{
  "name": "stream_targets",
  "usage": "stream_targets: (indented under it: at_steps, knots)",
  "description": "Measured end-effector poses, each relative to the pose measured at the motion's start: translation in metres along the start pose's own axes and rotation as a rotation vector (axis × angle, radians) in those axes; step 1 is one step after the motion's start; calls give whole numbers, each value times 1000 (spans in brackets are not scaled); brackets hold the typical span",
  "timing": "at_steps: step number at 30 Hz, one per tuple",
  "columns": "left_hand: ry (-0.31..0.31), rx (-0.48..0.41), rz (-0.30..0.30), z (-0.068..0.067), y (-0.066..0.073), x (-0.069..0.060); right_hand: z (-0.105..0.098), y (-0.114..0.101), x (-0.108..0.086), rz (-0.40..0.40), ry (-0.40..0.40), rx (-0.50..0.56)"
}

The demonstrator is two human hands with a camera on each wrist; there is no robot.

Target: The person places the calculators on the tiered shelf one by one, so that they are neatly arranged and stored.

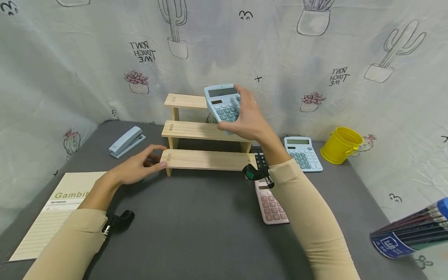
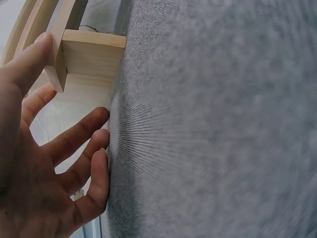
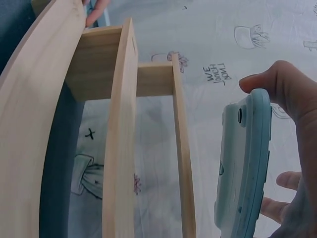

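Observation:
My right hand (image 1: 247,116) grips a light blue calculator (image 1: 223,102) by its edges, thumb at the lower edge and fingers at the top, tilted in front of the upper boards of a three-step wooden shelf (image 1: 206,160). In the right wrist view the calculator (image 3: 242,163) shows side-on, apart from the shelf (image 3: 121,124), in the right hand (image 3: 297,109). The left hand (image 1: 134,167) pinches the left end of the lowest board between thumb and index finger. In the left wrist view the other fingers of this hand (image 2: 44,163) are spread near the grey tabletop (image 2: 213,124).
Right of the shelf lie a pink calculator (image 1: 271,206), a dark one (image 1: 260,160) partly hidden by my wrist, and another blue one (image 1: 304,153). Further right are a yellow bucket (image 1: 337,146) and a pencil container (image 1: 392,243). A stapler (image 1: 126,140) and notebook (image 1: 52,217) lie left.

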State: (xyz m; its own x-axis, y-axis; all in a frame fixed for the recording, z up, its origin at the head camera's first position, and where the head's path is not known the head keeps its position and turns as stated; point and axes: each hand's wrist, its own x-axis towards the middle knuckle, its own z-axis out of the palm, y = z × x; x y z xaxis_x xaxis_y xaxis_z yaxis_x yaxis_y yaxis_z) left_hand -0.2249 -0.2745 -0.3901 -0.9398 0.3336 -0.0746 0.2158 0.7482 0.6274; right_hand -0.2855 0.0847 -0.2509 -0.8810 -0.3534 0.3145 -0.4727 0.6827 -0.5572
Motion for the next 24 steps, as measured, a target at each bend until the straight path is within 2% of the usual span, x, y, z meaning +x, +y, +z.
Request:
stream_targets:
  at_steps: [4, 12, 24]
  knots:
    - [6, -20, 22, 0, -1, 0, 6, -7, 8, 25, -4, -10]
    - [-1, -47, 15, 3, -3, -3, 26, -18, 28, 82, -99, 47]
    - [-8, -47, 10, 0, -2, -4, 47, -40, 49, 110, -68, -113]
